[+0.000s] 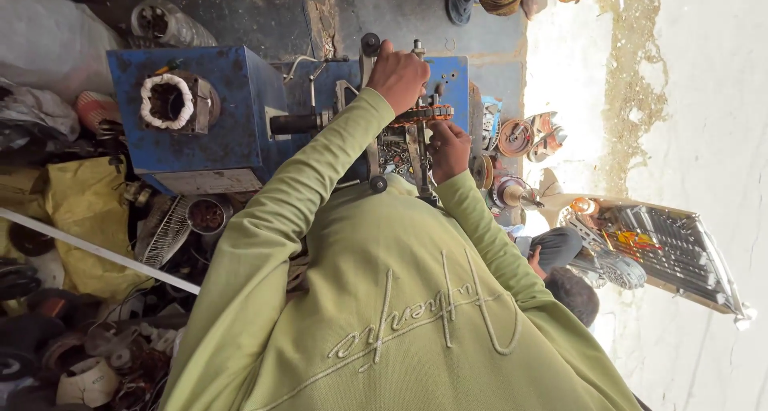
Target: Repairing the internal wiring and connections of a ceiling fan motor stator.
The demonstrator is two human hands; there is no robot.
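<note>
1. The left hand (398, 75) has its fingers wrapped over a crank handle (370, 45) on the blue winding machine (208, 115).
2. The right hand (448, 149) pinches the copper coil (424, 113); its fingertips are hidden.
3. Scrap motor parts (96, 355) litter the floor (image is rotated).

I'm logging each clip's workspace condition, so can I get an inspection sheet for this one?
Surface: grey concrete floor, dirty, mostly covered.
Job's things: metal frame with orange-wound part, mounted by a blue machine box.
Clutter: motor core with white binding on the box; yellow sack, wire grille, white strip, scrap parts at the left; round metal discs at the right.
Hands: left hand closed on the frame's top; right hand at the frame's side, grip unclear.
Cables: white wire on the box.
Surroundings: another person's head; open tool rack; bright pale ground.
</note>
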